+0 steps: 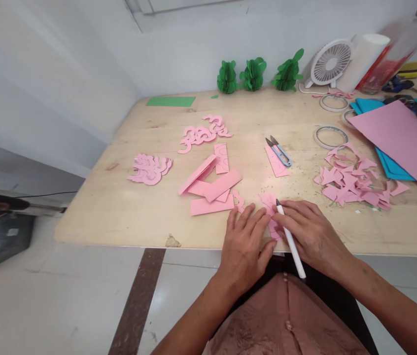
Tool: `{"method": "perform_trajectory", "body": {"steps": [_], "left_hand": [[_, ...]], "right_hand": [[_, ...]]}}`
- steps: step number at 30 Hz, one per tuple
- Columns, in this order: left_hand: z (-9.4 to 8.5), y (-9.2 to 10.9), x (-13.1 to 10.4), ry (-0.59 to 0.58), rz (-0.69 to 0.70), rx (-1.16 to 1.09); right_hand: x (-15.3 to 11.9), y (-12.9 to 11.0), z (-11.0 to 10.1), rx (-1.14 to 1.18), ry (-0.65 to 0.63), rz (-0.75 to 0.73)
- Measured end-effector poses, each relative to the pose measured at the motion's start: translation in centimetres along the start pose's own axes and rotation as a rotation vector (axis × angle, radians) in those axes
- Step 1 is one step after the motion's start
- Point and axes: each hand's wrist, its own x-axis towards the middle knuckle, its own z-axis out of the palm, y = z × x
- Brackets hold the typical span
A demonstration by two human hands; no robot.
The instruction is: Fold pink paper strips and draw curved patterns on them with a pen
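My left hand (244,239) lies flat at the table's front edge, fingers spread, its fingertips on a small pink paper piece (275,230). Beside it, my right hand (308,231) holds a white pen (293,244), with its fingertips at the same pink paper. The pen slants, its dark tip pointing away from me. A wavy pink cutout (238,199) lies just beyond my left fingers. Folded pink strips (214,185) overlap to the upper left. Blue-handled snips (280,152) rest on a pink strip (275,165) farther back.
Pink cutouts (151,169) and curved pieces (204,133) lie left on the wooden table (93,207). Pink scraps (349,180), tape rolls (330,137) and pink sheets (404,143) are right. Green paper figures (253,75) and a white fan (330,64) stand behind.
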Motion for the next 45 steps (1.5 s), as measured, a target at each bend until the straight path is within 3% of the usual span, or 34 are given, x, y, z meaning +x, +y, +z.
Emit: {"method": "perform_trajectory", "body": {"steps": [9,18,45], "left_hand": [[-0.05,-0.01,-0.01,-0.003,-0.01,-0.041],[-0.07,-0.19,-0.34,0.079,-0.005,-0.054],[-0.45,-0.63,-0.3,0.022,0.044,-0.071]], "right_hand": [[-0.05,-0.01,0.08,-0.015,-0.009,-0.016],[-0.02,-0.13,0.06,-0.007,0.004,0.003],[-0.09,0.16,0.03,0.0,-0.027,0.004]]}}
